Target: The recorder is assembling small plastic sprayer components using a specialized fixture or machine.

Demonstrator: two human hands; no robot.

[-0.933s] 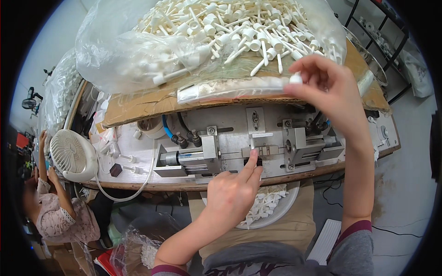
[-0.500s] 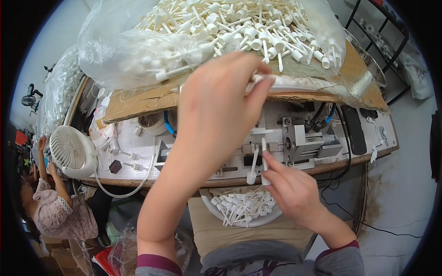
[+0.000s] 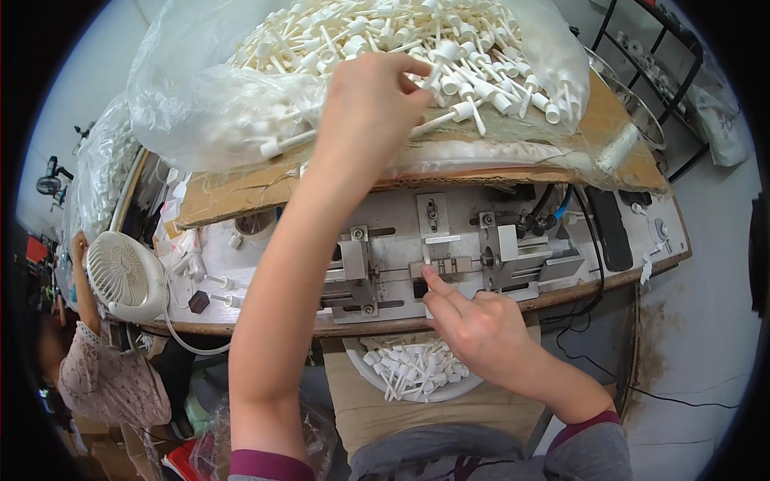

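Note:
My left hand (image 3: 370,108) reaches over a heap of white plastic scoops (image 3: 377,32) in an open clear bag. Its thumb and fingers pinch a white scoop (image 3: 434,77) at the heap's near edge, slightly blurred. Lower down, my right hand (image 3: 485,333) is at the small metal clamping fixture (image 3: 449,267) on the bench. The index finger is stretched along a white scoop whose handle tip (image 3: 427,254) shows at the block, while the other fingers curl below. Most of that scoop is hidden by the hand.
A white basket (image 3: 469,387) of scoops rests on my lap. Cardboard (image 3: 233,192) overhangs the bench beneath the bag. A white fan (image 3: 128,272) stands left, near another person's arm (image 3: 87,289). A black phone-like slab (image 3: 611,228) and cables lie right.
My left hand has moved away from me onto the heap and pinches a scoop there. My right hand has shifted left to the fixture; the scoop bowls seen below it earlier are gone from sight.

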